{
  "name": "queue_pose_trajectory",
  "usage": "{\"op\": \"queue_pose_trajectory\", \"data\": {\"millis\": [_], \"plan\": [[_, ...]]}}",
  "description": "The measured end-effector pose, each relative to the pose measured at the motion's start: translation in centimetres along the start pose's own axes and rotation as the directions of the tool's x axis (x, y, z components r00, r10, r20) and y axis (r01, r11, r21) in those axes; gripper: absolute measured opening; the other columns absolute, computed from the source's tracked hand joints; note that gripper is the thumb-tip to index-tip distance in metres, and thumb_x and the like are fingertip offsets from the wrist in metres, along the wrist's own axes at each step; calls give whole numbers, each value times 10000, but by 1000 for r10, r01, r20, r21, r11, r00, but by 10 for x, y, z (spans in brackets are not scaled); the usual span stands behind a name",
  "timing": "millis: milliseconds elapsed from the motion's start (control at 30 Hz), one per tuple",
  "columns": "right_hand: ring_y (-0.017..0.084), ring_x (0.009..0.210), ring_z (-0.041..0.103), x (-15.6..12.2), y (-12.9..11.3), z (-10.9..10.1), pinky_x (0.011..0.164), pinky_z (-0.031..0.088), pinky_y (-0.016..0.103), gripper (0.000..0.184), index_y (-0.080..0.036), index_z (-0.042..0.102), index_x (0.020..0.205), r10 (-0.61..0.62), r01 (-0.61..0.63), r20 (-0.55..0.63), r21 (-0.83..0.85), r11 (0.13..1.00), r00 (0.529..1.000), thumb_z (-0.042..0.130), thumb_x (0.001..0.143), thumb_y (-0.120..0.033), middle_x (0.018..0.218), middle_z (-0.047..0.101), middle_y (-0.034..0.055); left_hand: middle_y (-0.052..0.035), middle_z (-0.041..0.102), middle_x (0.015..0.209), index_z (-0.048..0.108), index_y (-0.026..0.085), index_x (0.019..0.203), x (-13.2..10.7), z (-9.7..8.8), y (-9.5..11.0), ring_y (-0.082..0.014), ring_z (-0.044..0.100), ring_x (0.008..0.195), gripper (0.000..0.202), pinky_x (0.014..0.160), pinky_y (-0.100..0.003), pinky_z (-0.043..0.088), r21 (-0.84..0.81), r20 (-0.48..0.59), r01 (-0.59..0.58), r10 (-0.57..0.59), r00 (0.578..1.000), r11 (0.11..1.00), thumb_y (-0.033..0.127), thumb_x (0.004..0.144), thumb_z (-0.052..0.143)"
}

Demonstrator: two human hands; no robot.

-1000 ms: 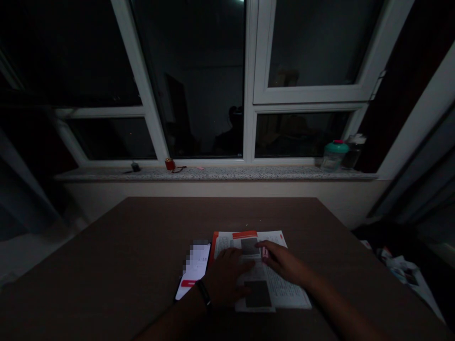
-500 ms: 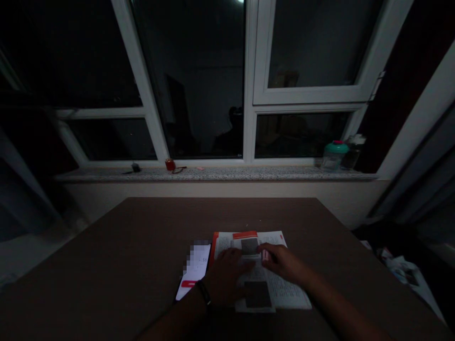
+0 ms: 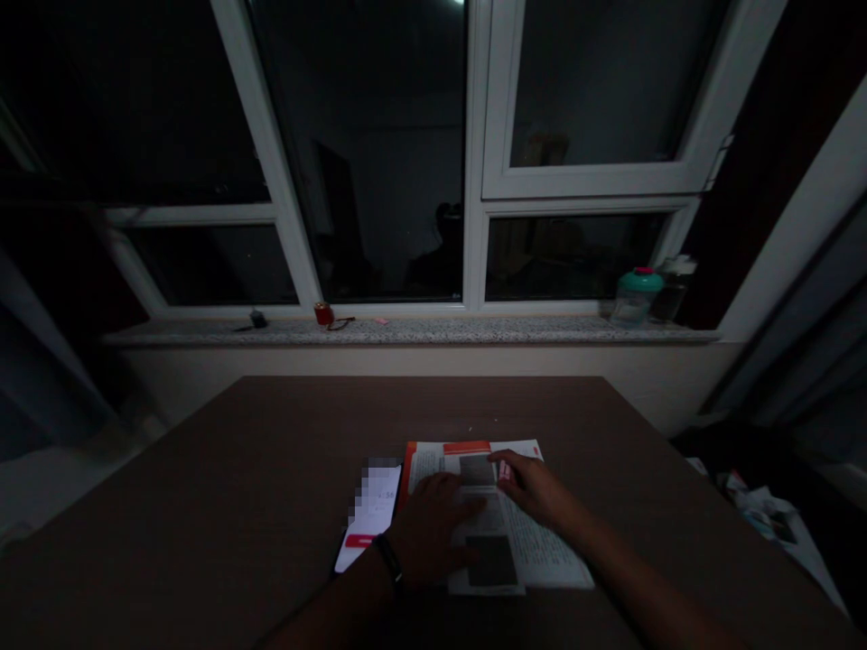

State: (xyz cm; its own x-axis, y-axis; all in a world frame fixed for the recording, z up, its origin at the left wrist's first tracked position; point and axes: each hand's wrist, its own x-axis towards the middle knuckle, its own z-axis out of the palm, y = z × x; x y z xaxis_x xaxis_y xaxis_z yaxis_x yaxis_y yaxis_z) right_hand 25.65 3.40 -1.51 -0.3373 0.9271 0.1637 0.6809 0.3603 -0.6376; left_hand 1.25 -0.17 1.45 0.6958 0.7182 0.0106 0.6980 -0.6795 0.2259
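Observation:
Before me lies a printed page or booklet [image 3: 552, 551] with an orange left edge. On top of it rests a narrower sheet or strip [image 3: 493, 561] with dark grey rectangles. My left hand [image 3: 433, 528] is spread flat over the left part of the pages, fingers apart, a dark band on its wrist. Between the curled fingers of my right hand [image 3: 535, 487] is a small pink-and-white block [image 3: 505, 471], whose exact kind I cannot make out. That hand is over the upper right of the strip, its index finger reaching toward the upper grey rectangle.
A lit phone [image 3: 372, 519] lies just left of the pages on the brown table [image 3: 271, 469]. Along the stone windowsill [image 3: 433, 332] stand a red jar [image 3: 323, 313], a small dark bottle [image 3: 258, 318] and a teal-lidded bottle [image 3: 635, 298]. Papers [image 3: 772, 515] lie beyond the table's right edge.
My right hand has shifted slightly up, its index finger extending more and the pink-and-white block showing more upright. The left hand and the pages stay in place.

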Motion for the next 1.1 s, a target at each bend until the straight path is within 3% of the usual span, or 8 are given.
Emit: {"op": "queue_pose_trajectory", "data": {"millis": [300, 700, 900, 1100], "plan": [[155, 678, 559, -17, 2, -3, 624, 419, 232, 456, -236, 618, 1255, -108, 91, 208, 90, 992, 972, 627, 799, -220, 824, 662, 0, -111, 396, 1477, 444, 352, 1427, 0, -1, 2, -401, 332, 1348, 742, 1075, -598, 285, -7, 23, 15, -15, 1000, 1000, 479, 774, 772], [176, 763, 602, -8, 3, 8, 698, 449, 257, 474, -219, 508, 1318, -48, 49, -15, 106, 993, 999, 553, 846, -212, 907, 664, 29, -89, 305, 1544, 386, 365, 1455, 3, 12, -8, -384, 255, 1405, 664, 1105, -624, 216, 20, 6, 63, -63, 998, 998, 460, 868, 682], [179, 807, 614, -8, -2, 8, 723, 453, 257, 323, -218, 552, 1177, -43, 46, -26, 149, 988, 999, 556, 855, -221, 919, 666, 21, -97, 306, 1541, 378, 347, 1462, 6, 14, -19, -379, 240, 1412, 661, 1120, -616, 184, 22, -14, 65, -65, 998, 998, 443, 879, 674], [187, 842, 620, -5, -7, 9, 753, 458, 273, 355, -212, 575, 1211, -48, 49, -15, 100, 994, 999, 564, 857, -228, 995, 682, 48, -100, 296, 1545, 366, 347, 1465, 7, 14, -19, -376, 227, 1417, 689, 1118, -611, 188, 8, -7, 69, -69, 998, 998, 447, 866, 690]]}}
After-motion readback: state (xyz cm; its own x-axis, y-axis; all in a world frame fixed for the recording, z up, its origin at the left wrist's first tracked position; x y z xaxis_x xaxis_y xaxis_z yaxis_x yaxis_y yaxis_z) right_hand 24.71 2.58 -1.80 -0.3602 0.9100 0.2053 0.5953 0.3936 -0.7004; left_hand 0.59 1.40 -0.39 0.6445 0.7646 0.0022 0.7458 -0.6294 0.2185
